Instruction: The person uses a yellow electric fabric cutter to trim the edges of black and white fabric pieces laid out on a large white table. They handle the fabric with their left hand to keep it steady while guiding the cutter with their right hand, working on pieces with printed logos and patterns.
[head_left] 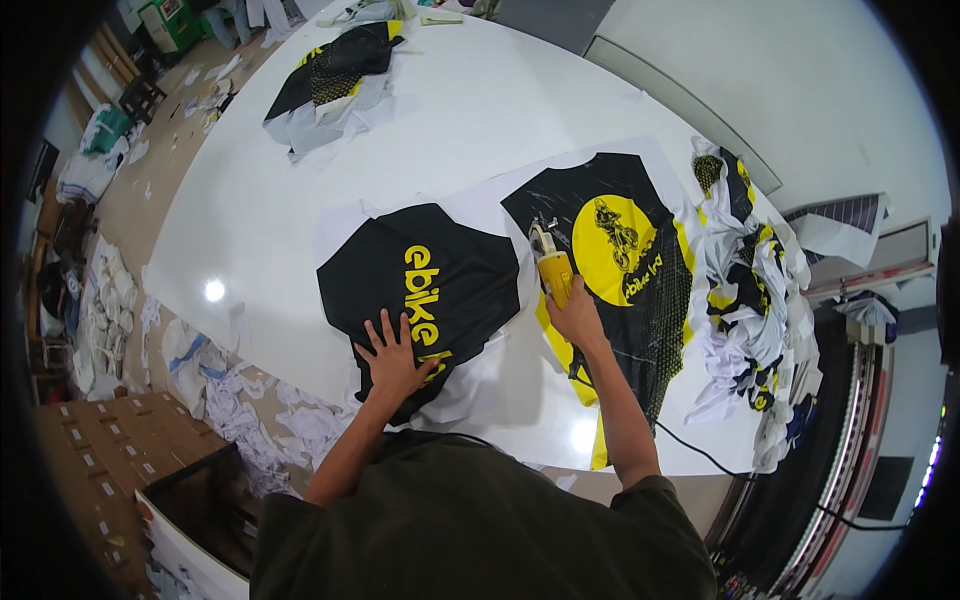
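Observation:
My left hand [396,360] lies with its fingers spread on the lower part of a black fabric panel [365,262] with yellow lettering. Held in my right hand [577,318] is a yellow electric rotary fabric cutter [554,272], its metal head pointing away from me. The cutter's head rests over the left side of a second black panel [585,180], which carries a yellow circle with a rider on a motorbike and yellow edges. White material shows around both panels.
Under the panels is a white table [240,235]. Another black and yellow fabric pile [345,70] lies at its far end. Crumpled printed fabric [750,290] lines the right edge. A black cord [700,452] trails rightward. Cardboard boxes [105,460] and white scraps [235,410] are at lower left.

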